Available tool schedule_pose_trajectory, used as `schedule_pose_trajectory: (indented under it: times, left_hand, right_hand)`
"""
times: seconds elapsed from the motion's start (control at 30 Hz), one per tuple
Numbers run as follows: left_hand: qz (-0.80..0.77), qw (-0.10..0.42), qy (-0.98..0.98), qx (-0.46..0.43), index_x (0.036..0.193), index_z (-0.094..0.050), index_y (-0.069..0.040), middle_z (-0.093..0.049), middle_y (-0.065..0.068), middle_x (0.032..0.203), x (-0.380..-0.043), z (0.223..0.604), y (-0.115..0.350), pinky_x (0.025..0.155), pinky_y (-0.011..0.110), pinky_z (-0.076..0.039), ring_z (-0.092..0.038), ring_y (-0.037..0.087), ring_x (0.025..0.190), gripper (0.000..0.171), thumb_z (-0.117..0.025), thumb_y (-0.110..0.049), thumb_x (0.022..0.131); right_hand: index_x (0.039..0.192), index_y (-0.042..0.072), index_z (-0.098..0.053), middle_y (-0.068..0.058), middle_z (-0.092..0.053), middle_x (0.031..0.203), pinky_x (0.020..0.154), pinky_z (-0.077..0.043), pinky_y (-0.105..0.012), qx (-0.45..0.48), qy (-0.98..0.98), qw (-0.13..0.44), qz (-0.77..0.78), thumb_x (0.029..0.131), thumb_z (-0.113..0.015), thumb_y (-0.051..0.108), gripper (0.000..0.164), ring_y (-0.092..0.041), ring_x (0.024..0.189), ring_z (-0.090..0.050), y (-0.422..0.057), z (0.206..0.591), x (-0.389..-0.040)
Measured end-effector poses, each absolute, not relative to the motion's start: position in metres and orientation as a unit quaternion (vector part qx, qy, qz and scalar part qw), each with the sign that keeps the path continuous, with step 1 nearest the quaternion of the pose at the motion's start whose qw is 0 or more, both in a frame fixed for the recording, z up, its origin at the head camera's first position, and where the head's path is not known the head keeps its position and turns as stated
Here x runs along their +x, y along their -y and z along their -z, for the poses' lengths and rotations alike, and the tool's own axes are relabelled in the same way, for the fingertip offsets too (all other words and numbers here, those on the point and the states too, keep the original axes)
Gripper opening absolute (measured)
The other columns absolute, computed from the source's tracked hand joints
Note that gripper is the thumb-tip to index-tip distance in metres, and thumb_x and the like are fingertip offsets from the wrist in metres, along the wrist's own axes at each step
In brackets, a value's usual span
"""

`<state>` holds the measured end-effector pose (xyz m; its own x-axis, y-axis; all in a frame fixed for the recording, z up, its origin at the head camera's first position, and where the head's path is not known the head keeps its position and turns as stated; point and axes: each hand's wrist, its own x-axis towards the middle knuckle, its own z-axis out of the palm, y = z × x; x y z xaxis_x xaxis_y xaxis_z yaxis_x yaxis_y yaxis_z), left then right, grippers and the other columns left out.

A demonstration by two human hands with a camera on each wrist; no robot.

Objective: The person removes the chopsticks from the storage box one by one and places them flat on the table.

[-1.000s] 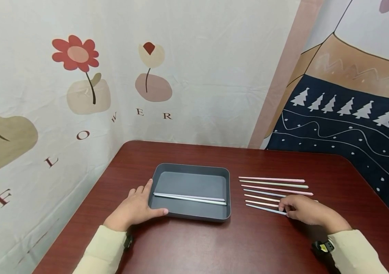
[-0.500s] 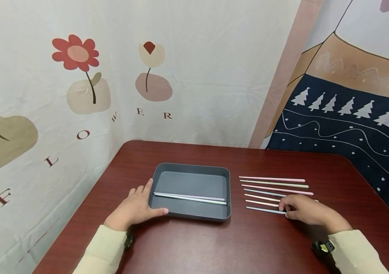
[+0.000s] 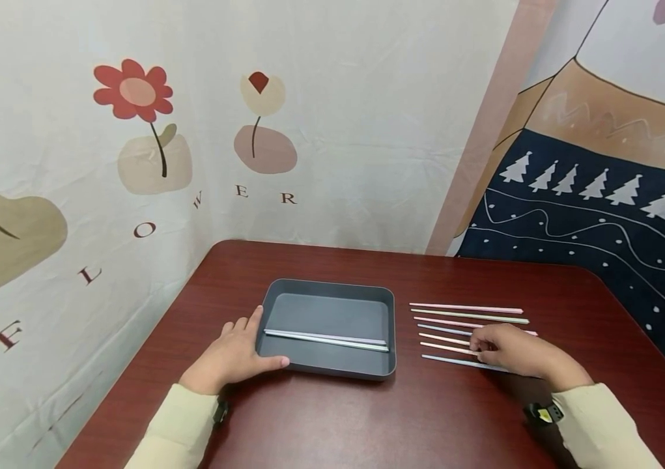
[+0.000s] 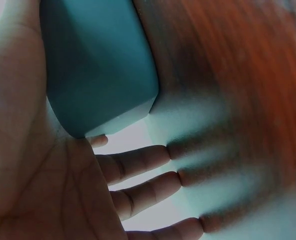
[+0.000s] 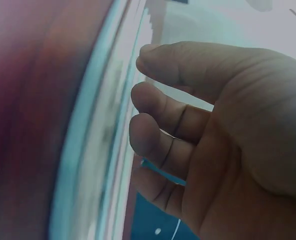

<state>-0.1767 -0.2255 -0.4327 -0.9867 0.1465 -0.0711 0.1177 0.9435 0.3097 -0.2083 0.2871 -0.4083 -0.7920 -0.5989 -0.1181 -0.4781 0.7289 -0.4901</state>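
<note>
My left hand (image 3: 232, 355) rests against the left side of a grey rectangular tray (image 3: 332, 306), thumb along the front corner. In the left wrist view its fingers stretch past the tray's wall (image 4: 97, 60). A pale pair of chopsticks (image 3: 326, 339) lies inside the tray. My right hand (image 3: 520, 355) is over a row of pastel chopsticks (image 3: 467, 307), fingers bent and nothing seen between them. A light blue chopstick (image 3: 461, 362) lies nearest me, partly under that hand. Blurred chopsticks (image 5: 97, 150) run beside the fingertips in the right wrist view; contact is unclear.
The dark red table (image 3: 344, 417) has rounded far corners. A pale cloth with flower prints (image 3: 355, 130) hangs behind and at the left. At the right hangs a dark blue cloth with tree prints (image 3: 590, 228).
My right hand has moved slightly left and away from me over the row, exposing more of the nearest blue chopstick. My left hand and the tray have stayed put.
</note>
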Motion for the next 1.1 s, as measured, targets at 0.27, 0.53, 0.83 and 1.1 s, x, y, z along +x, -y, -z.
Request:
schedule_pose_trajectory:
  times: [0.27, 0.53, 0.83, 1.1]
  left_hand:
    - [-0.155, 0.047, -0.985, 0.065, 0.156, -0.02, 0.002, -0.047, 0.025, 0.139, -0.176, 0.432, 0.226, 0.091, 0.053, -0.047, -0.042, 0.042, 0.12, 0.132, -0.066, -0.084, 0.066]
    - [-0.159, 0.038, -0.984, 0.073, 0.155, -0.021, 0.003, -0.047, 0.027, 0.138, -0.175, 0.431, 0.227, 0.094, 0.053, -0.045, -0.041, 0.046, 0.122, 0.131, -0.067, -0.082, 0.067]
    - [-0.161, 0.043, -0.984, 0.069, 0.156, -0.02, 0.002, -0.047, 0.025, 0.139, -0.176, 0.43, 0.225, 0.093, 0.053, -0.046, -0.04, 0.044, 0.124, 0.132, -0.066, -0.083, 0.066]
    - [-0.162, 0.044, -0.983, 0.068, 0.156, -0.02, 0.002, -0.047, 0.025, 0.138, -0.175, 0.431, 0.225, 0.092, 0.053, -0.046, -0.041, 0.044, 0.122, 0.132, -0.067, -0.082, 0.066]
  right_hand:
    - [0.095, 0.015, -0.069, 0.012, -0.06, 0.086, 0.07, -0.048, -0.03, -0.333, -0.909, 0.098, 0.232, 0.094, -0.065, 0.007, 0.008, -0.007, 0.078, -0.054, -0.25, 0.388, -0.227]
    - [0.101, 0.021, -0.069, 0.011, -0.064, 0.092, 0.078, -0.051, -0.034, -0.345, -0.901, 0.1, 0.245, 0.096, -0.065, 0.014, 0.01, -0.011, 0.084, -0.058, -0.201, 0.377, -0.246]
    - [0.107, 0.019, -0.069, 0.009, -0.063, 0.098, 0.075, -0.049, -0.034, -0.371, -0.885, 0.119, 0.255, 0.095, -0.066, 0.016, 0.013, -0.013, 0.085, -0.057, -0.163, 0.367, -0.265]
    - [0.108, 0.018, -0.068, 0.007, -0.063, 0.094, 0.074, -0.049, -0.033, -0.381, -0.874, 0.148, 0.264, 0.096, -0.067, 0.021, 0.013, -0.013, 0.084, -0.056, -0.127, 0.368, -0.277]
